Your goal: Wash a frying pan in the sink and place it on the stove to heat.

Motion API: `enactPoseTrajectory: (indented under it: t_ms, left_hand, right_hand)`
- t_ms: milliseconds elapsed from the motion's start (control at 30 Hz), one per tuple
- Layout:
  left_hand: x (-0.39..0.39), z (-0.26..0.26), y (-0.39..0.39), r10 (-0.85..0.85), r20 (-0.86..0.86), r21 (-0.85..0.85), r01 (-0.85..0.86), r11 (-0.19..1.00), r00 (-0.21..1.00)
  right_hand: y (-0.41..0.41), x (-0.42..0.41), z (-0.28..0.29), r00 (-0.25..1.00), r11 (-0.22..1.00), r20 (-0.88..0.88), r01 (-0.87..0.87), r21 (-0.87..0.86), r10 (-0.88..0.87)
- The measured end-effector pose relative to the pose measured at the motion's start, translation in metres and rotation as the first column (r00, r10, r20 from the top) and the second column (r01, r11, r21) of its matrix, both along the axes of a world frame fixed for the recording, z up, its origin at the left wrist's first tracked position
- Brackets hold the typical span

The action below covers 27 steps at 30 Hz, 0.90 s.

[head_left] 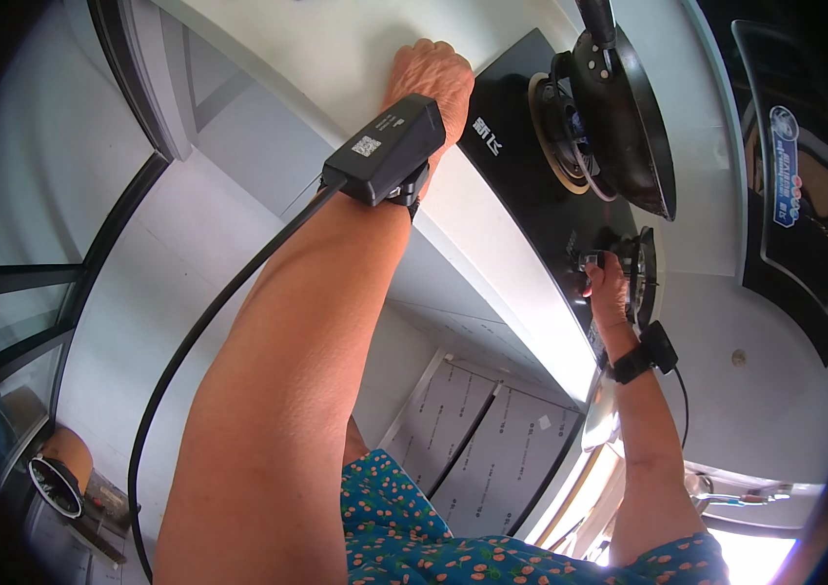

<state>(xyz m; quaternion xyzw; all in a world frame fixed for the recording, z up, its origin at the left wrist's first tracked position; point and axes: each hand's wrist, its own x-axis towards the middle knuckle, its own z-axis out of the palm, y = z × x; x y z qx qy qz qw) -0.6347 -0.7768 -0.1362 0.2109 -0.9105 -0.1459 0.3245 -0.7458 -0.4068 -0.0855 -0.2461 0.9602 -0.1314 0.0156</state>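
Note:
My left hand (432,80) rests on the white countertop (297,44) beside the black gas cooktop (505,172); its fingers are curled, and their undersides are hidden. A black box with a cable is strapped to that wrist. Farther right, my right hand (608,289) has its thumb and fingers around a control knob (591,257) on the cooktop, beside the near burner's pan support (646,274). A dark wok (630,139) with a black handle (597,22) sits over the other burner (567,139). No flame can be made out.
A glossy black range hood panel (794,183) with a sticker is at the right. Shiny metal objects lie past my right forearm. Grey cabinet panels (487,439) are below the counter. A round bin (66,468) stands on the floor at lower left, near a black-framed glass door (26,270).

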Motion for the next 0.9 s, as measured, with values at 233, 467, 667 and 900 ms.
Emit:
enactPoseTrajectory:
  t_ms: [233,467,667,900]
  left_hand:
    - [-0.0024,-0.0032,0.0003,0.007,-0.052,-0.002,-0.007,1.0,0.999]
    - [-0.003,-0.0025,0.0007,0.016,-0.047,-0.015,-0.016,1.0,0.999]
    - [0.0006,-0.0034,-0.0005,0.008,-0.06,-0.026,-0.01,1.0,0.998]
    - [-0.0027,-0.006,-0.0006,0.012,-0.081,-0.051,-0.016,0.999,0.997]
  right_hand:
    - [0.001,-0.0002,0.0016,0.998,0.998,-0.019,-0.054,0.025,0.055]
    - [0.0054,-0.0027,-0.0029,0.999,0.999,-0.036,-0.041,0.006,0.041]
    - [0.0008,0.0004,-0.0021,1.0,1.0,-0.005,-0.026,-0.002,0.026]
    - [0.0021,0.0043,-0.003,0.998,0.997,0.012,0.062,-0.037,-0.061]
